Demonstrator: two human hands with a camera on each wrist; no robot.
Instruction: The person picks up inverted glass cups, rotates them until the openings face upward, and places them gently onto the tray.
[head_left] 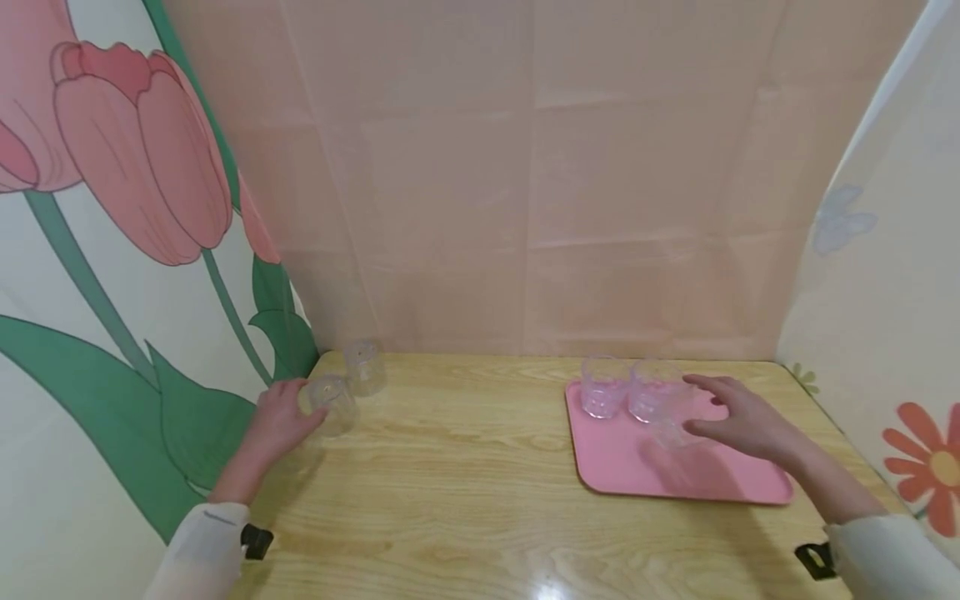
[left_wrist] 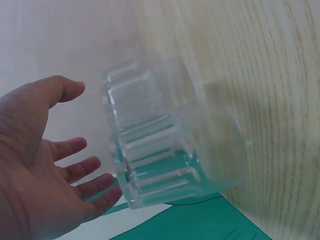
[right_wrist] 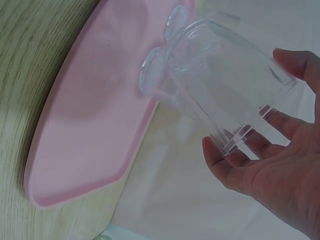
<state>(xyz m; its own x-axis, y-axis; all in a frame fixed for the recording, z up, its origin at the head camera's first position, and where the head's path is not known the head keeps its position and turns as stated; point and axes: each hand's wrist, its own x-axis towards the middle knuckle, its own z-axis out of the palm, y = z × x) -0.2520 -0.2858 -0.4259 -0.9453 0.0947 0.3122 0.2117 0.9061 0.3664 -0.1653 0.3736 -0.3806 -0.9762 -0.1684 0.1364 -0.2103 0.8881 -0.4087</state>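
Two clear glasses stand upside down at the table's left back: a nearer glass (head_left: 335, 410) and a farther glass (head_left: 366, 371). My left hand (head_left: 281, 421) is beside the nearer one. In the left wrist view, the thumb and fingers spread apart, close to the ribbed end of the glass (left_wrist: 160, 170), with nothing gripped. Over the pink tray (head_left: 626, 467), my right hand (head_left: 738, 421) holds another clear glass (right_wrist: 225, 75) between thumb and fingers. Whether this glass touches the tray cannot be told. Two upright glasses, one left (head_left: 602, 390) and one right (head_left: 647, 392), stand at the tray's back left.
The wooden table (head_left: 450, 483) stretches between the left glasses and the tray. A pinkish sheet (head_left: 525, 183) hangs behind it. Flower-printed panels flank both sides, the left panel (head_left: 142, 158) with tulips and the right panel (head_left: 862, 333) with smaller flowers.
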